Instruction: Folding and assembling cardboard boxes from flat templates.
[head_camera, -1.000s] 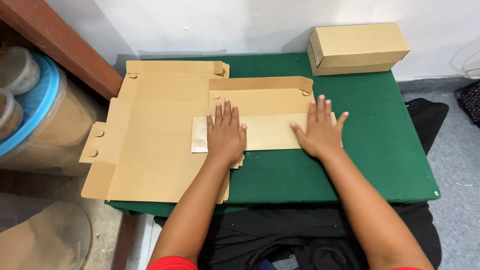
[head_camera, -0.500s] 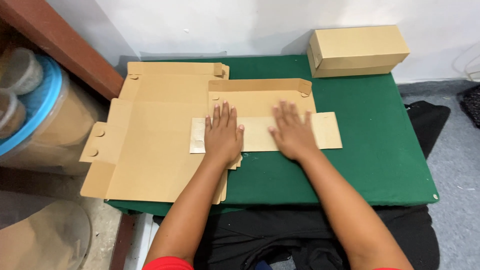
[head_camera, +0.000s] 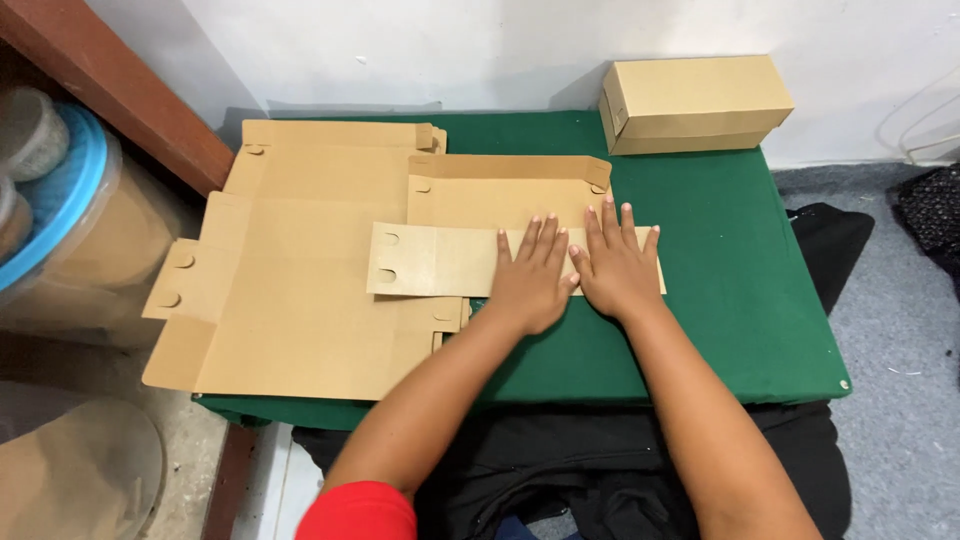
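Note:
A flat brown cardboard box blank (head_camera: 500, 195) lies on the green table (head_camera: 740, 280), with its near flap (head_camera: 430, 260) folded over toward me. My left hand (head_camera: 532, 280) rests palm down on that flap, fingers spread. Beside it, almost touching, my right hand (head_camera: 615, 265) presses flat on the flap's right end. Neither hand holds anything. Under the blank lies a stack of larger flat blanks (head_camera: 290, 290) that overhangs the table's left edge.
An assembled brown cardboard box (head_camera: 695, 103) stands at the table's far right corner against the white wall. A blue-lidded clear container (head_camera: 60, 220) and a wooden beam (head_camera: 120, 90) are at the left. Black cloth (head_camera: 830, 240) lies on the grey floor at the right.
Both hands slid along the folded flap: my left hand moved right, my right hand moved left, and they now lie side by side. The flap's left end with its cutouts is now uncovered.

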